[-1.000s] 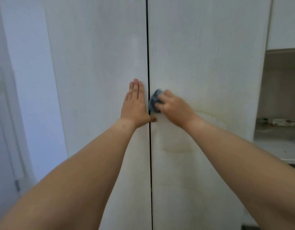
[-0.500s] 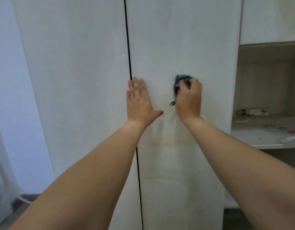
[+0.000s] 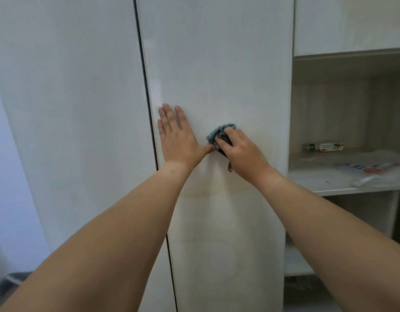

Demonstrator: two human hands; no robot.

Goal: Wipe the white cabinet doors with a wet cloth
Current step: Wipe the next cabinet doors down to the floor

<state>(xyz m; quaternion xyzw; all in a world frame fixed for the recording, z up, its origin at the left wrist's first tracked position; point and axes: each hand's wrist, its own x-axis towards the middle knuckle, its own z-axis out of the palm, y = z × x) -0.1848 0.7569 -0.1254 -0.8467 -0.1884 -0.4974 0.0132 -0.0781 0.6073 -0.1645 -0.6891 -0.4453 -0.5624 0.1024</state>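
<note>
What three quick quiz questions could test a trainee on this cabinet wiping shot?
1. True or false: the left hand lies flat on the right-hand door.
2. Which hand grips the cloth? A left, B right, C both.
3. Fill in: the tube lies on its side in the open ____ beside the doors.

Key: 1 true. 2 B, the right hand. 3 shelf.
</note>
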